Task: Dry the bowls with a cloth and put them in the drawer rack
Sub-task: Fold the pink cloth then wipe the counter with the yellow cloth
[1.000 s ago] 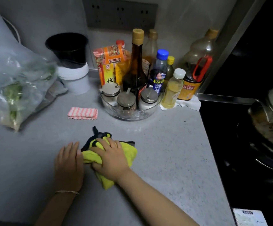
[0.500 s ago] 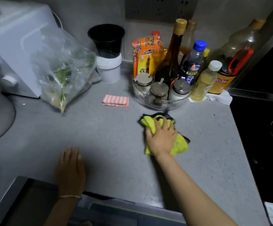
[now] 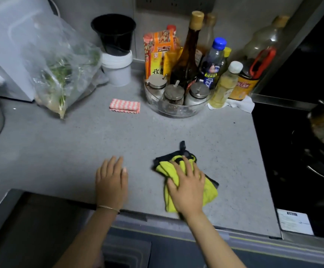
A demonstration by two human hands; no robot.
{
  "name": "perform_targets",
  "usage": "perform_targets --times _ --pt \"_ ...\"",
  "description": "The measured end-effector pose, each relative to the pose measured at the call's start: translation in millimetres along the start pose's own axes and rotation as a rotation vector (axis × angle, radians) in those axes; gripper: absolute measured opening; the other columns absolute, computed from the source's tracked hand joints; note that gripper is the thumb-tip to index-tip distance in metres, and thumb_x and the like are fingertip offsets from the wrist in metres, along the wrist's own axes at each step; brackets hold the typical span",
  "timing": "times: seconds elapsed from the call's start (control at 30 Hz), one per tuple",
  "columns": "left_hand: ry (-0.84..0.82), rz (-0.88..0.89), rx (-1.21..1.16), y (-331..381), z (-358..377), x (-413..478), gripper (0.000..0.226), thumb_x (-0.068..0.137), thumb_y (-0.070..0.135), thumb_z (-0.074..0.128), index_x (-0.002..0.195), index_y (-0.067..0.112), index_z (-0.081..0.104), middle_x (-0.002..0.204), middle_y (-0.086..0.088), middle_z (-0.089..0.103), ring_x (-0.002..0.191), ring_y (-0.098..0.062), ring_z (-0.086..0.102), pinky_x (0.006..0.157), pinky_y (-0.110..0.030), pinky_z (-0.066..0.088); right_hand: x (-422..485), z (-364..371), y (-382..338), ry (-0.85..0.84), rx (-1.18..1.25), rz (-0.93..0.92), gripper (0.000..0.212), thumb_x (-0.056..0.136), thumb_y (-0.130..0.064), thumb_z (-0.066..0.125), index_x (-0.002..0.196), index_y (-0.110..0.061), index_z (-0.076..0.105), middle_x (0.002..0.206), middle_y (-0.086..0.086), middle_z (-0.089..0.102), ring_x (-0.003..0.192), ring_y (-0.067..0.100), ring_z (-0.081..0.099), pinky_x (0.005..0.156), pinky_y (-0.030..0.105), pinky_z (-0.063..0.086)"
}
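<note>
On the grey table (image 3: pixel 79 144), the yellow cloth (image 3: pixel 209 192) is pressed flat under the right hand (image 3: pixel 188 186), grip spread wide; the left hand (image 3: pixel 111 180) is rested flat, holding nothing. The cloth has been drawn back from the condiment tray (image 3: pixel 176 111) toward the front edge. No bowls are seen.

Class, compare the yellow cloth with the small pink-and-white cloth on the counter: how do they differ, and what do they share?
The yellow cloth is bunched up; the pink-and-white cloth is folded flat. The right hand presses the yellow cloth; nothing touches the pink-and-white cloth. Both lie on the grey counter.
</note>
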State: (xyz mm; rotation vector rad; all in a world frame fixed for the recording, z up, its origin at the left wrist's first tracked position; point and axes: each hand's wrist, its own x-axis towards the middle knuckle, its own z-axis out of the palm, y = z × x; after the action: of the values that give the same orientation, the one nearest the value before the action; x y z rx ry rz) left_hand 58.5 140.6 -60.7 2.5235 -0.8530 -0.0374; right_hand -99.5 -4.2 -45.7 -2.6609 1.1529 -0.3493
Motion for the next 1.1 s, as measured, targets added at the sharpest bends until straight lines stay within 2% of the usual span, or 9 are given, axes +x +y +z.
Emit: perform_targets --times 0.17,0.3,0.43,0.5,0.57,0.67,0.77,0.93,1.1 --pt "-0.142 0.157 -0.039 78 19 -9 0.067 0.1 0.047 0.011 0.133 0.008 0.054 0.139 -0.015 0.052 0.13 -0.037 0.046 0.111 -0.055 0.029 -22 -50 145 0.15 -0.067 0.367 0.066 0.078 -0.053 0.035 0.127 -0.017 0.06 0.142 0.013 0.047 0.126 0.041 0.043 0.1 0.053 0.033" --pt "-0.204 0.237 -0.057 121 32 -13 0.068 0.1 0.049 0.011 0.129 0.009 0.058 0.135 -0.014 0.057 0.125 -0.037 0.052 0.108 -0.052 0.033 -29 -64 170 0.192 -0.059 0.61 0.076 0.078 -0.059 0.027 0.13 -0.013 0.058 0.146 0.015 0.041 0.128 0.043 0.036 0.1 0.056 0.03" --pt "-0.216 0.291 0.006 141 47 -9 0.055 0.095 0.044 0.03 0.128 0.011 0.06 0.133 -0.013 0.059 0.121 -0.038 0.056 0.111 -0.044 0.023 -30 -57 145 0.136 -0.083 0.541 0.074 0.08 -0.07 0.025 0.135 -0.029 0.053 0.149 0.012 0.037 0.13 0.043 0.033 0.102 0.055 0.028" --pt "-0.225 0.301 0.031 147 52 -2 0.056 0.097 0.046 0.026 0.128 0.012 0.059 0.134 -0.013 0.058 0.121 -0.038 0.055 0.108 -0.045 0.02 -33 -51 137 0.116 -0.083 0.423 0.069 0.082 -0.072 0.028 0.135 -0.035 0.052 0.151 0.009 0.036 0.133 0.041 0.031 0.104 0.054 0.027" --pt "-0.234 0.31 0.047 153 55 6 0.065 0.1 0.049 0.012 0.129 0.013 0.058 0.135 -0.013 0.057 0.123 -0.037 0.054 0.109 -0.047 0.027 -27 -45 129 0.119 -0.074 0.344 0.064 0.082 -0.073 0.032 0.133 -0.038 0.052 0.151 0.006 0.036 0.135 0.038 0.03 0.105 0.052 0.024" --pt "-0.162 0.336 0.028 162 56 21 0.058 0.099 0.045 0.022 0.134 0.012 0.053 0.141 -0.014 0.051 0.13 -0.036 0.047 0.111 -0.052 0.028 1 -33 115 0.11 -0.072 0.267 0.057 0.084 -0.07 0.036 0.13 -0.04 0.055 0.149 0.001 0.039 0.136 0.034 0.031 0.105 0.05 0.023" --pt "-0.061 0.376 0.021 175 53 42 0.058 0.099 0.045 0.021 0.14 0.013 0.046 0.148 -0.013 0.042 0.136 -0.034 0.037 0.112 -0.049 0.015 52 -24 109 0.127 -0.038 0.339 0.056 0.085 -0.067 0.033 0.128 -0.039 0.057 0.148 0.001 0.041 0.135 0.034 0.033 0.106 0.051 0.021" --pt "0.073 0.393 0.021 192 52 88 0.056 0.094 0.039 0.031 0.143 0.013 0.042 0.153 -0.013 0.034 0.141 -0.033 0.026 0.114 -0.048 0.01 145 -21 121 0.033 -0.032 0.558 0.059 0.09 -0.066 0.034 0.142 -0.038 0.04 0.158 0.002 0.02 0.143 0.035 0.015 0.112 0.053 0.009" --pt "0.112 0.423 0.048 198 59 127 0.057 0.094 0.04 0.032 0.144 0.014 0.039 0.153 -0.014 0.033 0.143 -0.033 0.024 0.116 -0.048 0.007 205 -20 136 0.024 -0.038 0.617 0.064 0.089 -0.069 0.028 0.146 -0.038 0.03 0.159 0.004 0.014 0.144 0.036 0.008 0.114 0.057 0.005"
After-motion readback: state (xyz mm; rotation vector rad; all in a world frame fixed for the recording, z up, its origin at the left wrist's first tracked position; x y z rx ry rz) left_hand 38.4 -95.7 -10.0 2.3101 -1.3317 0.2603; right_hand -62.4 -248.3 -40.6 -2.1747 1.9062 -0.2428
